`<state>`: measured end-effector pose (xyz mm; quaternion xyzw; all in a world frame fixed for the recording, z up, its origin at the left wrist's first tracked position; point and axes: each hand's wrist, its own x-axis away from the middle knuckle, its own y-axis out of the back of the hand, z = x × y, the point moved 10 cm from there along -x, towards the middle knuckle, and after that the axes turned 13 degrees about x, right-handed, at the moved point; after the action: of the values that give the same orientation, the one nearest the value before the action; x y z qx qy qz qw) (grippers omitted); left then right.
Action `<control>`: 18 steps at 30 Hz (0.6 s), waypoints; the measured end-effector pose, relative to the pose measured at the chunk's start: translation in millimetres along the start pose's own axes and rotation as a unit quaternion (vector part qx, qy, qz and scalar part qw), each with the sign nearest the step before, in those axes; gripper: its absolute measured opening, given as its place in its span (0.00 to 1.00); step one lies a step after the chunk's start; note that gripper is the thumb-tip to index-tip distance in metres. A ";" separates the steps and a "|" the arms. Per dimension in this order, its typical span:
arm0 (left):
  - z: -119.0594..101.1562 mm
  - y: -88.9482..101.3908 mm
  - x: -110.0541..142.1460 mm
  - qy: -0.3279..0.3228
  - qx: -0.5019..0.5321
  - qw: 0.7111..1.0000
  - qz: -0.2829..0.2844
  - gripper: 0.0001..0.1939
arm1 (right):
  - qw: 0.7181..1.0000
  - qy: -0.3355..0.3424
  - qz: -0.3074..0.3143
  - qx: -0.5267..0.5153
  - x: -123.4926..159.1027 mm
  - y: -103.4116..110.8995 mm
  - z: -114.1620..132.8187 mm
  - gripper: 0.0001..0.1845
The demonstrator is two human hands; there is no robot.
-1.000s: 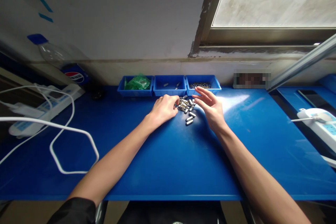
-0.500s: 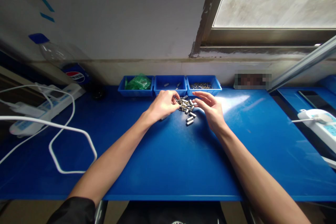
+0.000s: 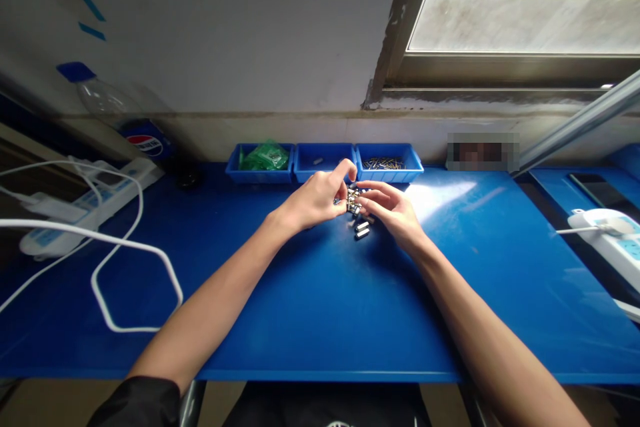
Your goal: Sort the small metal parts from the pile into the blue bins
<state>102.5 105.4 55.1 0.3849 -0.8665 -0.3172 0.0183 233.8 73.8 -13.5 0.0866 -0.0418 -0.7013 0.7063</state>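
Observation:
A small pile of short metal cylinders and brass-coloured pins (image 3: 354, 200) lies on the blue table, with a few silver cylinders (image 3: 362, 234) loose at its near side. From the left, my left hand (image 3: 320, 199) reaches to the pile, its index finger raised and bent, apart from the thumb that touches the pile's edge. My right hand (image 3: 393, 210) comes in from the right with its fingers stretched out and apart, fingertips over the pile. No part shows clearly held in either hand. Both hands cover some of the pile.
Three blue bins stand behind the pile: one with a green plastic bag (image 3: 265, 156), a middle bin (image 3: 325, 174) with a small piece inside, and one with many pins (image 3: 384, 164). A cola bottle (image 3: 145, 140), white cables (image 3: 135, 250) and power strips (image 3: 607, 230) are at the sides.
My left hand has shifted right and its index finger has lifted away from the thumb. My right hand has moved left, so its fingertips now cover part of the pile.

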 end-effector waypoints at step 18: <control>8.1 -6.5 0.1 -0.017 -0.046 0.998 0.033 0.14 | 0.999 -0.023 0.022 0.014 0.2 -1.9 -1.1 0.21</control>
<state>104.4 106.4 45.0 0.3495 -0.8635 -0.3623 0.0321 232.1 73.6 -14.9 0.0796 -0.0697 -0.6868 0.7191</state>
